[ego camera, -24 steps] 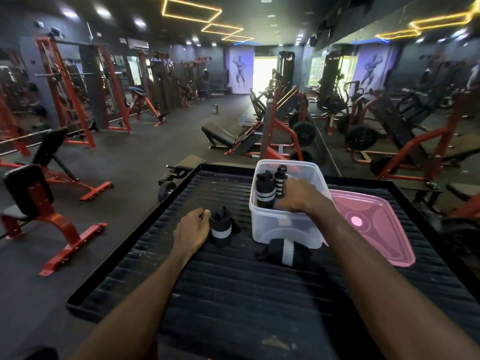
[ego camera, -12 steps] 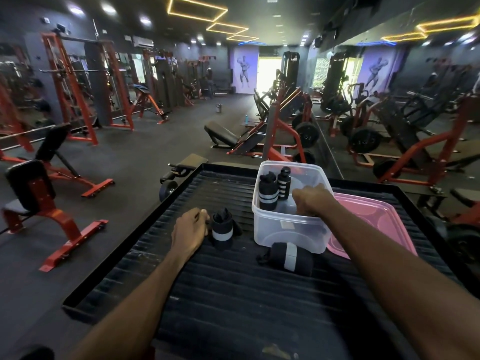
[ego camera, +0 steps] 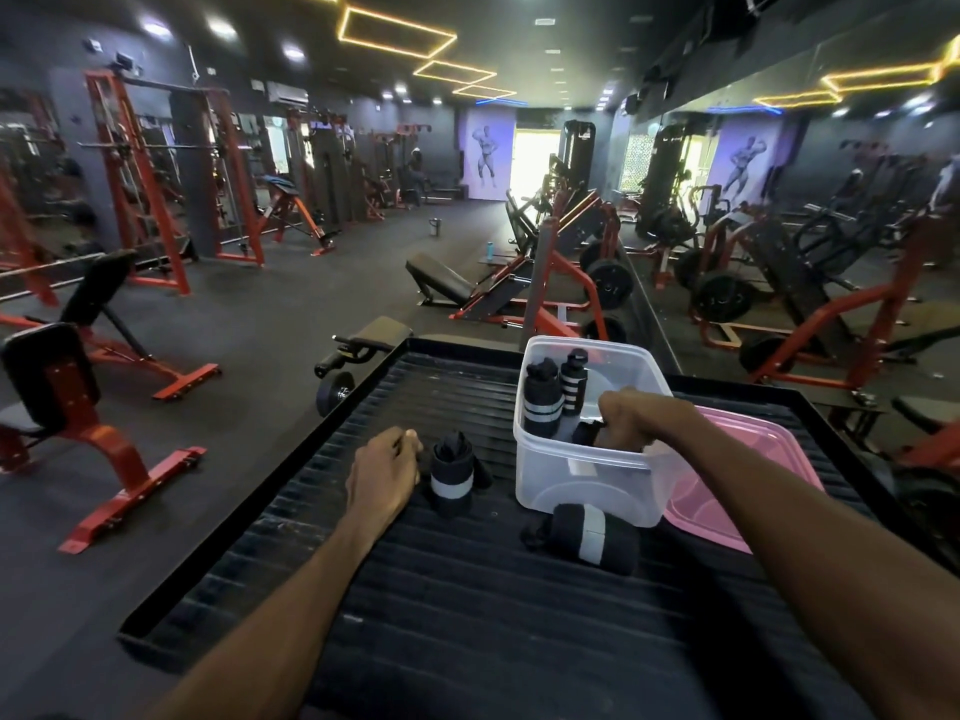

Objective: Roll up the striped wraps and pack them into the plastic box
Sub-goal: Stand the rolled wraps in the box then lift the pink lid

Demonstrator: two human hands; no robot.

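Observation:
A clear plastic box [ego camera: 582, 491] stands on the black ribbed platform [ego camera: 467, 615]. Two rolled black wraps with white stripes [ego camera: 543, 397] stand upright at its far left corner. My right hand [ego camera: 631, 418] reaches inside the box, fingers curled round another dark rolled wrap [ego camera: 587, 431]. A rolled wrap [ego camera: 452, 472] stands on the platform left of the box; my left hand [ego camera: 384, 470] rests curled just beside it. Another rolled wrap [ego camera: 589, 537] lies on its side in front of the box.
A pink lid [ego camera: 748, 475] lies right of the box, partly under my right forearm. The platform has a raised black rim [ego camera: 249, 517]. Red and black gym benches and machines [ego camera: 104, 407] stand on the floor around.
My right hand has sunk lower into the box with the wrap it holds. The left hand stays beside the standing wrap. The camera shifted slightly.

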